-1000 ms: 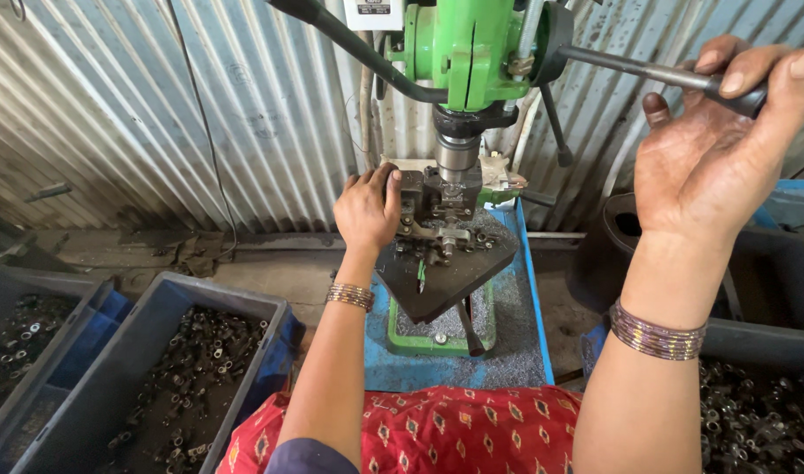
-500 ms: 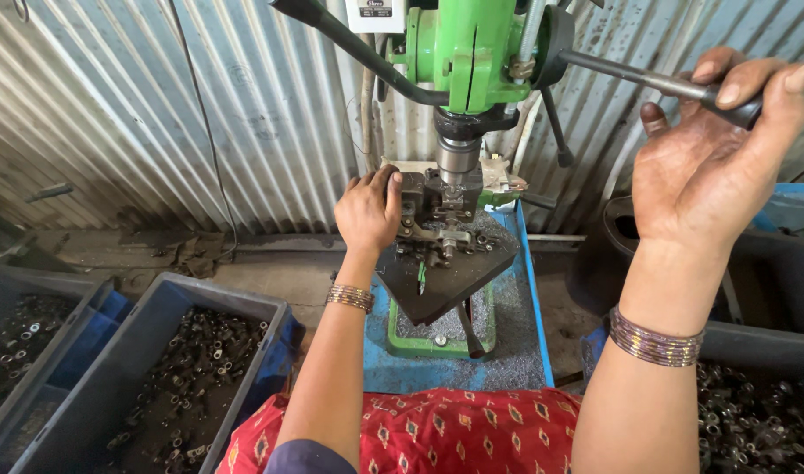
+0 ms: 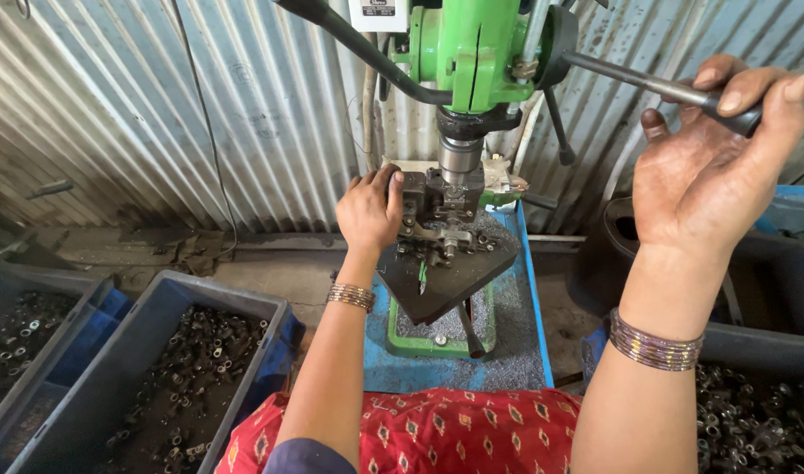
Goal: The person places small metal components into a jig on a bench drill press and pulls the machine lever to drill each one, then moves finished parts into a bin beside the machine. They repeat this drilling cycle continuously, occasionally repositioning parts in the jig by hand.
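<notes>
A: Report the main unit.

B: A green drill press [image 3: 472,53] stands at 12 o'clock against a corrugated metal wall [image 3: 200,105]. Its spindle [image 3: 459,158] points straight down at a dark fixture [image 3: 441,215] on the black work table [image 3: 446,276], which sits above a green base [image 3: 402,338] on a blue tray [image 3: 529,351].

A: Containers?

B: A grey bin [image 3: 121,351] of small dark metal parts lies at 8 o'clock, a second bin [image 3: 16,325] at 9 o'clock, and a third [image 3: 753,412] at 4 o'clock.

A: Right hand?

B: The right hand [image 3: 714,167] is raised at 2 o'clock. Its fingers curl over the black grip of the feed lever [image 3: 665,88], with the palm open toward the camera; the hold is loose, by the fingers and not a full fist.

A: Left hand?

B: The left hand [image 3: 369,211] is at 11 o'clock of the work table, pressed against the left side of the fixture with fingers bent. It probably grips a workpiece there, but the hand hides the contact point, so the hold cannot be confirmed.

A: Smaller items?

B: Bangles [image 3: 652,347] are on the right wrist, and a bracelet [image 3: 350,296] is on the left.
</notes>
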